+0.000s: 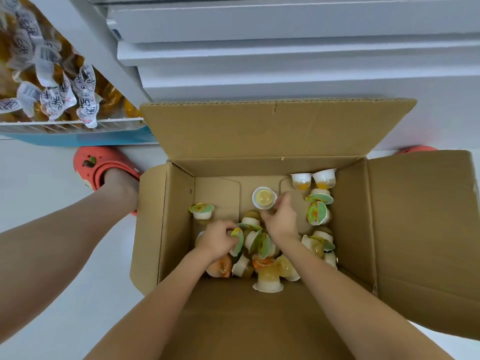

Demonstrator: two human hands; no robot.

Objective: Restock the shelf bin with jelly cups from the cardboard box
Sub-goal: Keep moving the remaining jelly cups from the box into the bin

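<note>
Both hands are down in the cardboard box (405, 229), the left hand (217, 239) curled round one jelly cup (237, 241) and the right hand (280, 218) pinching another at 12 o'clock, so a loose grip could drop them.

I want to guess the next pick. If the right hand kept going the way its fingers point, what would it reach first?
The right hand points toward the box's far wall; its fingers already touch the cup lying bottom-up. That cup comes first, likely; depth is unclear.
</note>
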